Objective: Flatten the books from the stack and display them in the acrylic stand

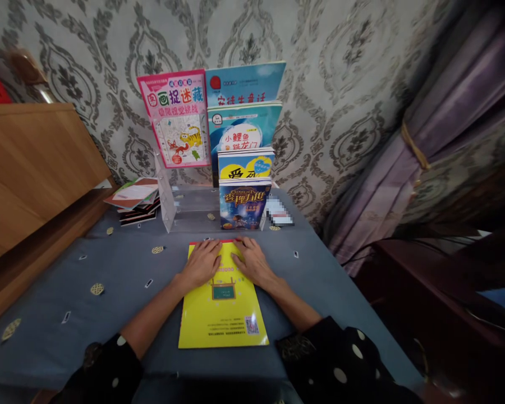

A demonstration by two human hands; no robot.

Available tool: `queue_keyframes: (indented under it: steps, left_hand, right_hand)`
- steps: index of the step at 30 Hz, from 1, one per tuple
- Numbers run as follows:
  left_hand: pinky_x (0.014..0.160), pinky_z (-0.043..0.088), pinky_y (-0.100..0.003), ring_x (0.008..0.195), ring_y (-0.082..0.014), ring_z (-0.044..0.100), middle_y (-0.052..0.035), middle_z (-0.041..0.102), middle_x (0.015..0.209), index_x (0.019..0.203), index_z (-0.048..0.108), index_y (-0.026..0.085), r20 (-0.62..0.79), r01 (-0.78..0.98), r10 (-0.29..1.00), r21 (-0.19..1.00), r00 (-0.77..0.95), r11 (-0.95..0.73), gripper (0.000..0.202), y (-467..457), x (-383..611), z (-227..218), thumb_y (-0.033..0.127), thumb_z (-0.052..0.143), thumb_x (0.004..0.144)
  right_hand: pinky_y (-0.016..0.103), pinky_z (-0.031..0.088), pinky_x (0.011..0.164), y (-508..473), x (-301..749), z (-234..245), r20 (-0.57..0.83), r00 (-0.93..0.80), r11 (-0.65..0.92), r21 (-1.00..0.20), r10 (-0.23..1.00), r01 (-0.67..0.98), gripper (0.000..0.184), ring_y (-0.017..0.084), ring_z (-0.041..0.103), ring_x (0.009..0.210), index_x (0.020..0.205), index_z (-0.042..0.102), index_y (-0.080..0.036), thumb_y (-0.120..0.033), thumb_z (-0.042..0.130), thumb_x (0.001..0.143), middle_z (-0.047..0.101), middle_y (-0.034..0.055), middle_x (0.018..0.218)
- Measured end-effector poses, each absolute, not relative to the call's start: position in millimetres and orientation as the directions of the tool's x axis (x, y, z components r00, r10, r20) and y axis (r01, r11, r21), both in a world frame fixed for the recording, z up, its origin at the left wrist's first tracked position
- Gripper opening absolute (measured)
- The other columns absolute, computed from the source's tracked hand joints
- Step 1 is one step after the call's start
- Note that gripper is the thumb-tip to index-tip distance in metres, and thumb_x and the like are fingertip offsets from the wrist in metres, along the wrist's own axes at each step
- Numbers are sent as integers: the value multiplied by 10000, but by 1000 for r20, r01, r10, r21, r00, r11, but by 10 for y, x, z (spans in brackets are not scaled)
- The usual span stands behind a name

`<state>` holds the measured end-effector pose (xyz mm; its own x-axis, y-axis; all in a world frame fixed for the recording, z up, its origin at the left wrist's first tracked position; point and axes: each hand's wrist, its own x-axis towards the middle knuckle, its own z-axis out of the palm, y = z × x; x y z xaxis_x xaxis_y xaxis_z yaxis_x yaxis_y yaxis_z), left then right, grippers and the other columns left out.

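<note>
A yellow book (229, 314) lies on the cloth-covered table in front of me, its printed chalkboard picture and small code facing up and the lower text upside down to me. My left hand (202, 262) rests palm down on the far left part of its cover, thumb pointing inward. On the far right part lies my right hand (253, 261), also palm down, with its fingertips near the book's far edge. Both hands touch the book with their fingers laid over it, and neither lifts it.
Behind the book stands a clear display rack (165, 202). It holds a pink book (179, 118), a dark blue book (240, 207) and several others in tiers. A stack of books (137, 196) lies left, by a wooden cabinet (37, 168). A blurred-out item (279, 211) sits right.
</note>
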<state>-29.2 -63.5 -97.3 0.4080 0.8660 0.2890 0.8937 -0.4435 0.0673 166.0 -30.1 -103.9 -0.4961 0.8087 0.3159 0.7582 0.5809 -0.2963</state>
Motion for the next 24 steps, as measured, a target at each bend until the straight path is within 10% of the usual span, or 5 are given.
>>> queue_keyframes:
  steps: [24]
  left_hand:
    - [1161,297,-494,1388,-237,421,-91,494,1475,1383,500,161,255,845,859,198,444,-496,414,-542,-124,-962,255,390,995]
  right_hand:
    - [481,474,952,-259,1837,-1035,366,-476,597,-394,800,699,343,284,584,1181,1169,682,-194,-192,452,914,687,115,1236]
